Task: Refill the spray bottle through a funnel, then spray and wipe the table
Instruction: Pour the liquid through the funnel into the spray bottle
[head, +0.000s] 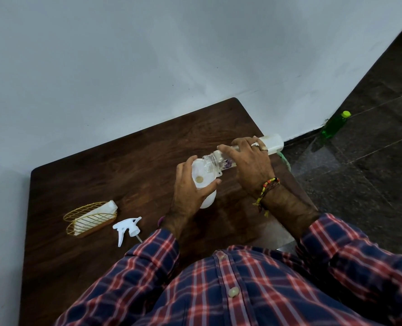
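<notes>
right hand [249, 165] grips tilted refill bottle [218, 160], seemingly empty, over funnel [201, 176]; left hand [190, 191] clasps spray bottle [207, 201].

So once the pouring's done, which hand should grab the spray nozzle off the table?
Left, probably. The spray nozzle lies near the left hand; the right hand holds the tilted refill bottle, farther away.

Left hand [190, 191] curled in grip; right hand [249, 165] clasped, tilted, fingers wrapped.
</notes>
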Demonstrator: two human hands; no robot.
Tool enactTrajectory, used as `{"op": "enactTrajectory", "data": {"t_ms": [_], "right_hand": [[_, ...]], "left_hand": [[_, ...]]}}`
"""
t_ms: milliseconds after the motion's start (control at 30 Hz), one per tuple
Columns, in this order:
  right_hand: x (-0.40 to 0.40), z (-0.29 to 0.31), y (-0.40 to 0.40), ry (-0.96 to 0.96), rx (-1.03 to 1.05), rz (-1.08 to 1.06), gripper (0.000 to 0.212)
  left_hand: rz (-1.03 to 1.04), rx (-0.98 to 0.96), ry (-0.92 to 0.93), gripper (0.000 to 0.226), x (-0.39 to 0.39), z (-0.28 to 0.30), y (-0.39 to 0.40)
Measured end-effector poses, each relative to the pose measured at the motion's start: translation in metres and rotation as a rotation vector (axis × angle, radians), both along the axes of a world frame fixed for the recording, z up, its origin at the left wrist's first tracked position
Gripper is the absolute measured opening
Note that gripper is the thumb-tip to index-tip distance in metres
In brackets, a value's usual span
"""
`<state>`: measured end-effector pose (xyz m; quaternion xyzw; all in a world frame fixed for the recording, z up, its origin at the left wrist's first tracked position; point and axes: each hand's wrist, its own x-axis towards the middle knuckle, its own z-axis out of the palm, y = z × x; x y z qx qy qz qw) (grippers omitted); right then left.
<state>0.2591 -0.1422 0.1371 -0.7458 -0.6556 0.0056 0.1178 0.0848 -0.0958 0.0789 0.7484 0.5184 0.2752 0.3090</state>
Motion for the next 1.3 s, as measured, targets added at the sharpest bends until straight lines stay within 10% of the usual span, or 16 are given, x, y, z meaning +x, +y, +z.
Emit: {"op": "enactTrajectory", "data": {"t_ms": [1300], "right_hand": [[0.0009, -0.0058, 0.0033, -0.029, 0.050, 0.008, 0.070]], "left_hand": [[0.015, 0.007, -0.005, 0.085, -0.0002, 0.0035, -0.0027]]}}
